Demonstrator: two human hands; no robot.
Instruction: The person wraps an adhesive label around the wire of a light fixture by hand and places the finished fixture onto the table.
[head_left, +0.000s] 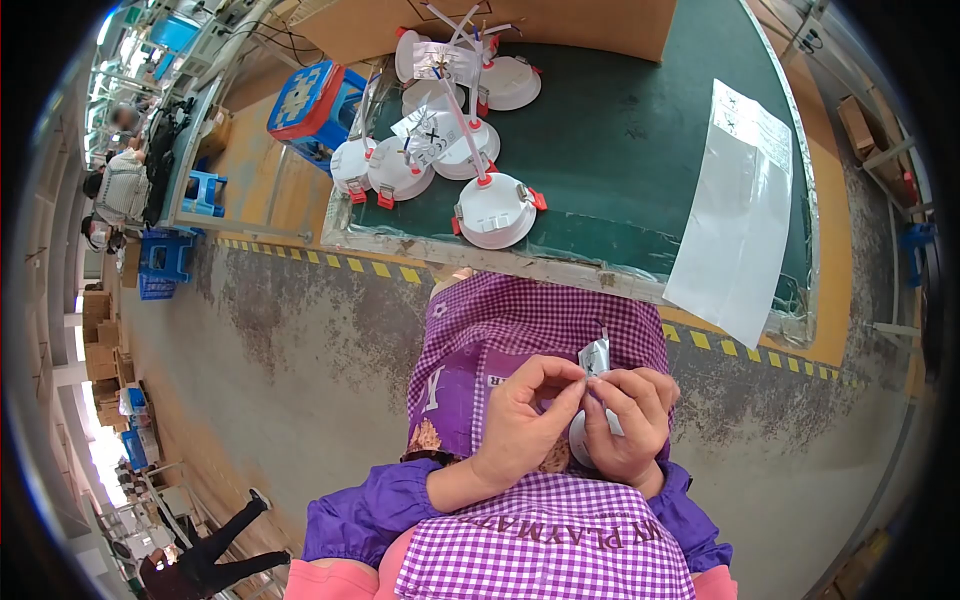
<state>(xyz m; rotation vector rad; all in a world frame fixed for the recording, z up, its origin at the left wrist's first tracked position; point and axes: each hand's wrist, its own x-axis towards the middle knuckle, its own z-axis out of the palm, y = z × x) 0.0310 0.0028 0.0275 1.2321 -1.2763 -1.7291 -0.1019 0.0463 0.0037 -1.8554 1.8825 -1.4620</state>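
Over my lap, my left hand (528,412) and my right hand (630,418) meet fingertip to fingertip, both pinched closed. A silver label (594,356) sticks up from between the fingers, with a dark wire end above it. Under my right hand shows part of a white round downlight (580,440); the rest is hidden by the fingers. On the green table ahead, one downlight (495,212) lies near the front edge, with red-tipped clips at its sides. Several more downlights (400,170) are grouped behind it, their wires upright, some bearing silver labels (425,135).
A whitish label sheet (735,220) overhangs the front edge of the green table (600,130) at right. Cardboard (500,20) stands at the back. Blue stools (315,105) are to the left. One person (200,565) is on the floor at lower left; others sit farther off.
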